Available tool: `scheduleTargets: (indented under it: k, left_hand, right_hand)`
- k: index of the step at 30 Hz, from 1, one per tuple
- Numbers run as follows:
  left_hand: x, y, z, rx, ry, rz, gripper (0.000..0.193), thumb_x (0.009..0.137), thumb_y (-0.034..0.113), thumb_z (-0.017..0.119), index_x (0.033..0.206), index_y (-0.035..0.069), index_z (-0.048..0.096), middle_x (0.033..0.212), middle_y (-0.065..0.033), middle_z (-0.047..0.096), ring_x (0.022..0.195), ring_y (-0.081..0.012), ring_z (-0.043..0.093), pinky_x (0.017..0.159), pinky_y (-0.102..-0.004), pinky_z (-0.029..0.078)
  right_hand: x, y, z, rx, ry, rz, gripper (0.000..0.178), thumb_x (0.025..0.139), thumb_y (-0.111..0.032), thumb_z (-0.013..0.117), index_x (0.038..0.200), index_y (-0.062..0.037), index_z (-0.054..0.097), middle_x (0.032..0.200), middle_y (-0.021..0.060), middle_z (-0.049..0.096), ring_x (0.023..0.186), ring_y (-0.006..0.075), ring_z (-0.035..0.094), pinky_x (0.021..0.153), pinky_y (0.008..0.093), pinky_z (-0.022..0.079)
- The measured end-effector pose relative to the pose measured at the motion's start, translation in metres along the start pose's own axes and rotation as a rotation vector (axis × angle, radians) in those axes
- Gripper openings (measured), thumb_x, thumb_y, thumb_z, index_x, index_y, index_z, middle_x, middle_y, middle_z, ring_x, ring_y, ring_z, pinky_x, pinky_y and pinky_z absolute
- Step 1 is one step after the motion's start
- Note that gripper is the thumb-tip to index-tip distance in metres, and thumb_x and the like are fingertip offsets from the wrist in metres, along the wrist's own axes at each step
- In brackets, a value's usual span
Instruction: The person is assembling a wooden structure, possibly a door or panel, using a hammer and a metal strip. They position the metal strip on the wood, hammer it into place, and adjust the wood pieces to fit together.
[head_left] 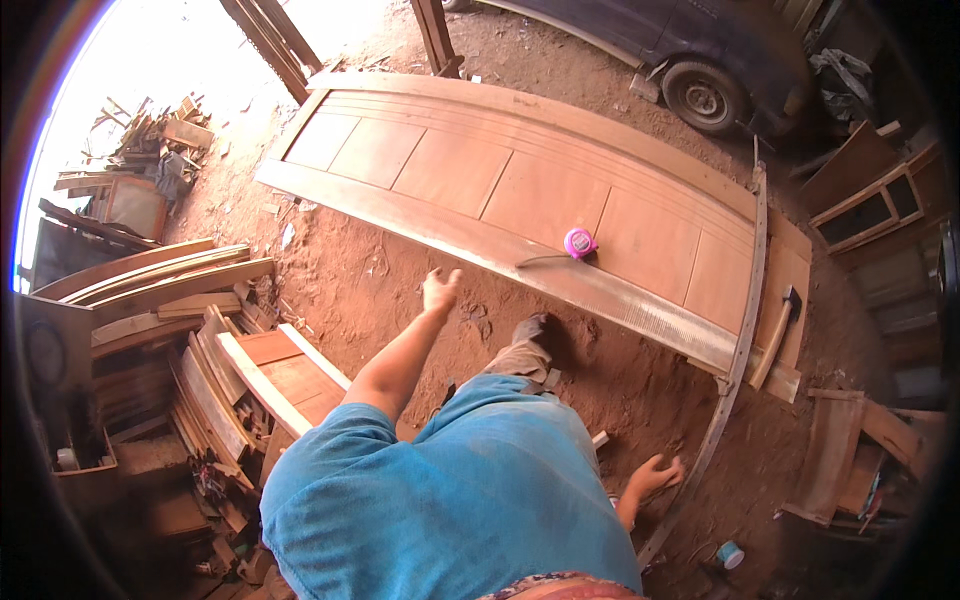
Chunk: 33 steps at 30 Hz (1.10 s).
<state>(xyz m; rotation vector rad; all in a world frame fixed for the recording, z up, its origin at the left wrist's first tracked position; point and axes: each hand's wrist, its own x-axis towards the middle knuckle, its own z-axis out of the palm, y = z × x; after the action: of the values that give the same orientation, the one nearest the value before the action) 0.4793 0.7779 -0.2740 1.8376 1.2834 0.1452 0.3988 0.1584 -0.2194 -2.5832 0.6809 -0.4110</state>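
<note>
My left hand [441, 292] is held out over the dirt floor, short of the near edge of a long panelled wooden door [450, 172]. Its fingers are apart and hold nothing. Low on the right, my right hand [655, 478] is beside a long metal bar clamp [722, 412] that spans the door's right end. Those fingers are loosely bent and apart, with no object visible in them; I cannot tell whether they touch the bar. A pink tape measure [578, 242] lies on the door, with a thin dark strip [540, 262] next to it.
Beyond the clamp, a hammer [777, 340] rests on boards at the door's end. Stacked timber [215, 390] crowds the left side. Wood pieces [840, 450] and a small white-and-blue container [730, 555] are at right. A parked vehicle [690, 60] stands behind the door.
</note>
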Motion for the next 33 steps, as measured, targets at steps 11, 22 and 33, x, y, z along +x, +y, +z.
scheduleTargets:
  k: [11, 22, 33]
  left_hand:
    - [0.142, 0.004, -0.043, -1.335, -0.188, -0.523, 0.113, 0.081, 0.087, 0.046, 0.153, 0.001, 0.032, 0.156, -0.0179, 0.036, 0.139, -0.0363, 0.041, 0.111, -0.0505, 0.039]
    - [0.25, -0.028, -0.055, -1.901, -0.453, -0.524, 0.064, 0.089, 0.063, 0.055, 0.126, 0.011, 0.064, 0.125, -0.0117, 0.067, 0.117, -0.0354, 0.059, 0.104, -0.0546, 0.046]
    - [0.279, -0.071, -0.015, -1.904, -0.226, -0.744, 0.059, 0.093, 0.057, 0.055, 0.126, 0.009, 0.063, 0.128, -0.0133, 0.066, 0.116, -0.0371, 0.06, 0.102, -0.0561, 0.047]
  right_hand:
    - [-0.067, -0.015, 0.08, 0.025, -0.771, 0.285, 0.039, 0.086, -0.021, 0.071, 0.114, 0.0043, 0.064, 0.108, 0.0206, 0.064, 0.095, 0.0304, 0.063, 0.072, 0.0388, 0.055]
    - [0.015, -0.271, 0.129, 0.175, -0.757, 0.471, 0.033, 0.094, -0.023, 0.067, 0.119, -0.0027, 0.063, 0.099, 0.0075, 0.063, 0.075, 0.0171, 0.062, 0.064, 0.0316, 0.055]
    - [0.003, -0.324, 0.101, -0.096, -0.868, 0.45, 0.039, 0.092, -0.022, 0.07, 0.123, -0.0007, 0.062, 0.099, 0.0093, 0.066, 0.074, 0.018, 0.066, 0.064, 0.0311, 0.056]
